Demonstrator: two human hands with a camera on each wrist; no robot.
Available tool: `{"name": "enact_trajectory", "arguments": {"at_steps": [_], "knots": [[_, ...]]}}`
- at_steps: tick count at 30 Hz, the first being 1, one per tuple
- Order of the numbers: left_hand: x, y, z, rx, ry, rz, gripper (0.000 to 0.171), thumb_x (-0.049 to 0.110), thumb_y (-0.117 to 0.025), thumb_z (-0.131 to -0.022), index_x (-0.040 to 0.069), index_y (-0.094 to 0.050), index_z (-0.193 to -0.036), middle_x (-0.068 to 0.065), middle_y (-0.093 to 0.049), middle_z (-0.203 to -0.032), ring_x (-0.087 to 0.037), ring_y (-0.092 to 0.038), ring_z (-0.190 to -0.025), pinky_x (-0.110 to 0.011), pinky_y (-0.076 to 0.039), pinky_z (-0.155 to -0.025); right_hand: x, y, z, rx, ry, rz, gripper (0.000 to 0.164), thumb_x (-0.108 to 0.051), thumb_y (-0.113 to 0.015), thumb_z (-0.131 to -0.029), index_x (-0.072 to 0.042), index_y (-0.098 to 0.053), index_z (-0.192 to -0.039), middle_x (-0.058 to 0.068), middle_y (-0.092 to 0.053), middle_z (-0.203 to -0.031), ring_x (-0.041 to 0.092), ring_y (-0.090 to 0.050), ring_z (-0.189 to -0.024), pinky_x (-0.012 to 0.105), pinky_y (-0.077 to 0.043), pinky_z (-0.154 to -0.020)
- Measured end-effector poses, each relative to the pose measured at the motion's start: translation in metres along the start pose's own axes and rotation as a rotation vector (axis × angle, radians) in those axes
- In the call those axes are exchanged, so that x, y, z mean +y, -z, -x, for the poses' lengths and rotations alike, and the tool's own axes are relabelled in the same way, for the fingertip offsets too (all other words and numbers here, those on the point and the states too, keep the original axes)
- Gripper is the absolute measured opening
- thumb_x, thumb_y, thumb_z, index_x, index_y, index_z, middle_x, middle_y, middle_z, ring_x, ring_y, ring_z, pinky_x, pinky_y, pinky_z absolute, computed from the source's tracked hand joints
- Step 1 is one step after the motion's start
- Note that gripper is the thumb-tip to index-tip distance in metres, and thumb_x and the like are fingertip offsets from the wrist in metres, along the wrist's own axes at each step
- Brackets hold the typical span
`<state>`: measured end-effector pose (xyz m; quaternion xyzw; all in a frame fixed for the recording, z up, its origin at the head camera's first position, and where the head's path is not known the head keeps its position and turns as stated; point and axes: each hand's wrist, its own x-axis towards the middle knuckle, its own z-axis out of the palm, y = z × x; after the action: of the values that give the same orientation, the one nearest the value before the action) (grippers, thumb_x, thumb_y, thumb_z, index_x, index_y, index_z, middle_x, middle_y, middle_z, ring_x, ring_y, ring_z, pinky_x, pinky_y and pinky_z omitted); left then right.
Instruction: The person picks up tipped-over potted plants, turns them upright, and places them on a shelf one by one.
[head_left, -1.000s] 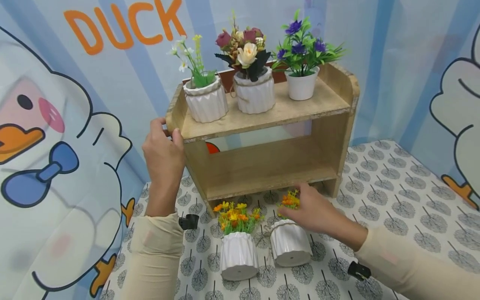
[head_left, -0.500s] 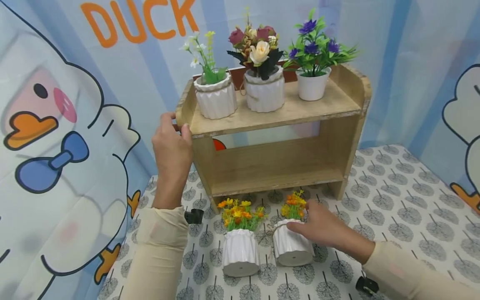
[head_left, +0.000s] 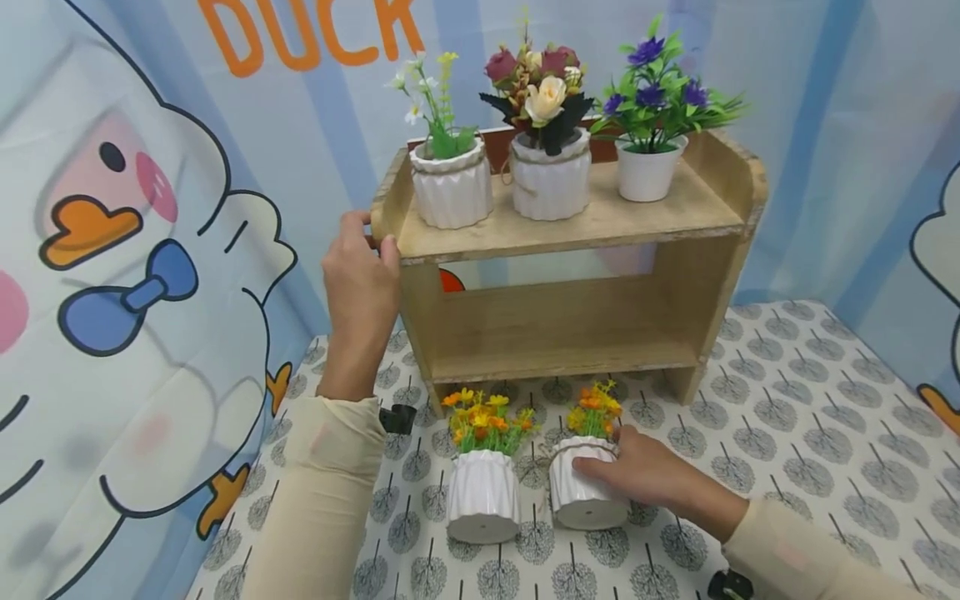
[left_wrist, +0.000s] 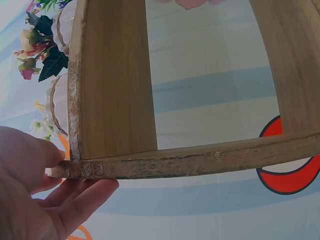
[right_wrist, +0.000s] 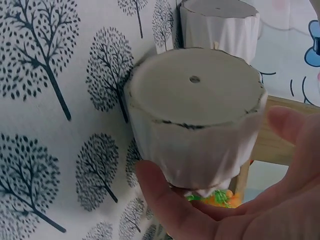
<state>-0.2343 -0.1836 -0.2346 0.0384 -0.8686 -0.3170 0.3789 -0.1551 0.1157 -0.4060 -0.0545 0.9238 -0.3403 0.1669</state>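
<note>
My left hand [head_left: 362, 296] grips the left side panel of a wooden shelf [head_left: 573, 329] near its upper board; in the left wrist view the thumb and fingers [left_wrist: 92, 202] lie on either side of the panel's edge. My right hand [head_left: 652, 467] holds a white flowerpot [head_left: 588, 492] with orange and yellow flowers. The thumb lies on the pot's front, and some fingers are hidden behind it. This pot lies tipped over on the cloth, base towards me. A similar white flowerpot [head_left: 483, 496], also tipped over, lies just to its left.
Three upright plants stand on the top board: white flowers [head_left: 453, 187], roses [head_left: 551, 175] and purple flowers [head_left: 651, 167]. Below them is a lower board [head_left: 562, 333]. A tree-patterned cloth [head_left: 787, 417] covers the table; a duck-printed curtain [head_left: 315, 125] hangs close behind.
My right hand has come down from the flowers onto the right pot's side and now holds it. The left hand keeps its grip on the shelf. The head view has shifted leftward.
</note>
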Motion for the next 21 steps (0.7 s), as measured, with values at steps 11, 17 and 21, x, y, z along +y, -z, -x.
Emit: {"name": "enact_trajectory", "arguments": {"at_steps": [11,17,21], "knots": [[-0.003,0.002,-0.001,-0.004,-0.008,-0.012,0.030,0.018,-0.058,-0.103,0.002,-0.058,-0.129,-0.020,-0.071,-0.113,-0.034,-0.069,-0.099,-0.044,-0.061,-0.077,0.001,-0.014,0.000,-0.074,-0.051,-0.087,0.110,-0.064,-0.070,-0.085,0.016,-0.031,-0.149,0.036,-0.057,-0.131,0.021,-0.055,-0.064,0.034,-0.049,-0.055],[-0.003,0.002,-0.002,-0.010,-0.010,0.000,0.030,0.017,-0.057,-0.103,0.003,-0.058,-0.129,-0.019,-0.071,-0.113,-0.033,-0.069,-0.098,-0.043,-0.061,-0.077,0.001,-0.016,0.001,-0.077,-0.071,-0.112,0.074,-0.060,-0.072,-0.084,0.009,-0.059,-0.110,0.015,-0.064,-0.091,0.022,-0.060,-0.063,0.034,-0.056,-0.052],[-0.002,0.001,-0.003,-0.012,-0.008,-0.003,0.030,0.017,-0.058,-0.102,0.003,-0.058,-0.129,-0.019,-0.072,-0.112,-0.033,-0.069,-0.100,-0.043,-0.061,-0.079,0.001,-0.016,0.003,-0.093,-0.077,-0.141,0.058,-0.057,-0.072,-0.085,0.000,-0.063,-0.092,0.013,-0.064,-0.084,0.024,-0.062,-0.065,0.034,-0.056,-0.052]]}}
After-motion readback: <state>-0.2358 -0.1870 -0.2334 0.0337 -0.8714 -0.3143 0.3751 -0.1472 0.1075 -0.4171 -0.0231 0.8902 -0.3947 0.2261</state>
